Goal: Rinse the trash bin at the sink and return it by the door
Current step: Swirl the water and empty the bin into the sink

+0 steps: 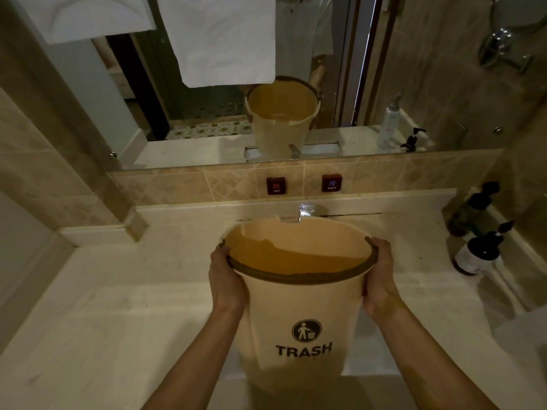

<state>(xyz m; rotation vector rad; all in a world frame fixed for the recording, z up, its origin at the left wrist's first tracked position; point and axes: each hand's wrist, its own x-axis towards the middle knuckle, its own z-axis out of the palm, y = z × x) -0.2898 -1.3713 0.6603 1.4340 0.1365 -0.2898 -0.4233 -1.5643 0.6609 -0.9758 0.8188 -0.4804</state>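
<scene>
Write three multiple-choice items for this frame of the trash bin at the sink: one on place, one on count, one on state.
1. Where is the faucet relative to the trash bin?
A. behind its far rim
B. to its left
C. inside it

2. How many dark pump bottles stand on the counter at the right?
A. one
B. two
C. four

3. How is the bin held?
A. by one hand under its base
B. by both hands at the rim
C. it stands unheld

Answers:
1 A: the faucet shows just past the far rim, below the hot and cold labels.
2 B: a far bottle and a near bottle stand there.
3 B: the left hand and right hand grip opposite sides of the rim.
</scene>
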